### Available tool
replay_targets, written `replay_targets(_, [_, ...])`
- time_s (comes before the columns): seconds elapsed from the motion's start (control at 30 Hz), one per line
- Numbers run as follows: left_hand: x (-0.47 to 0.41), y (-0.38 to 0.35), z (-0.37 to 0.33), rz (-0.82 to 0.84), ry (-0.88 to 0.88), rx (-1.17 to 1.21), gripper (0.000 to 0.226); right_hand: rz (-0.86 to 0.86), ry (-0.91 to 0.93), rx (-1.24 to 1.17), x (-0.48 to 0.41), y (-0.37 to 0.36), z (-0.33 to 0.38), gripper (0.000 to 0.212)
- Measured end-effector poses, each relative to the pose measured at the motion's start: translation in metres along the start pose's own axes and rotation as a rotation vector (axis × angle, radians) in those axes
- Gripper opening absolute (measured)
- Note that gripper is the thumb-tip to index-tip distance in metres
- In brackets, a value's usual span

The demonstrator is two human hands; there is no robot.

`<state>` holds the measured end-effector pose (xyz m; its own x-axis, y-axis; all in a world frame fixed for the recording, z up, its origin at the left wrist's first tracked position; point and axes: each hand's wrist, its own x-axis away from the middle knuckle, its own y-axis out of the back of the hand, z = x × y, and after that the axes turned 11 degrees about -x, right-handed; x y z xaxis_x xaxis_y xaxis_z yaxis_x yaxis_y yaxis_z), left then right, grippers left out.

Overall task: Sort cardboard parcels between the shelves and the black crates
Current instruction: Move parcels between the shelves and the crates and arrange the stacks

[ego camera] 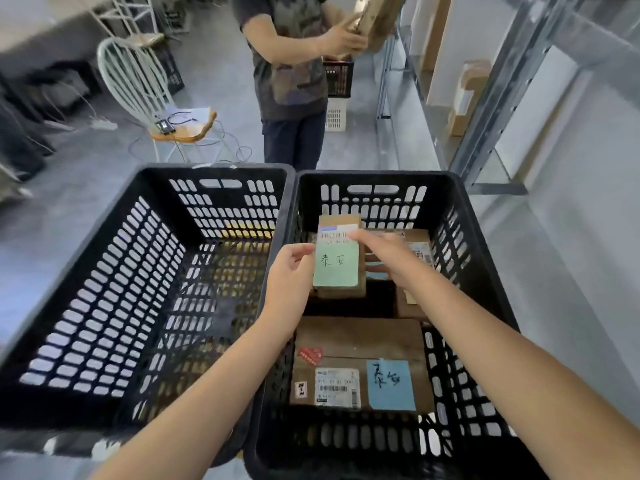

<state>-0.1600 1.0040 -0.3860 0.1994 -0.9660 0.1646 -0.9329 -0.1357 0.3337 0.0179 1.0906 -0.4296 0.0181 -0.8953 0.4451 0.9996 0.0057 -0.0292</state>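
Observation:
Two black crates stand side by side below me. The left crate [104,271] holds nothing I can see. Over the right crate [460,237] I hold a small cardboard parcel [337,261] with a green handwritten label and a barcode sticker. My left hand [292,268] grips its left edge and my right hand [381,251] grips its right side near the top. A larger parcel [360,341] with a blue note lies in the near part of the right crate. More brown parcels [415,244] lie at its far end, partly hidden by my right hand.
Another person [291,81] stands just beyond the crates holding a parcel [377,15]. A white chair [145,88] with cables is at the back left. Metal shelving [502,81] with boxes runs along the right. More crates [337,81] sit behind the person.

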Motion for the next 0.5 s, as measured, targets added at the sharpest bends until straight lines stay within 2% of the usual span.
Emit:
replay_targets(0.17, [-0.004,-0.003,0.000,-0.017,-0.017,-0.029,0.025,-0.033,0.028,0.009,-0.036,-0.025,0.009,0.036])
replay_targets(0.33, [-0.010,-0.004,0.004,-0.010,0.000,-0.025,0.028,-0.041,-0.037,0.030,-0.064,-0.035,-0.007,0.061])
replay_targets(0.5, [-0.014,-0.004,0.007,0.002,-0.006,-0.049,0.030,-0.074,0.024,0.125,-0.074,-0.042,-0.020,0.049])
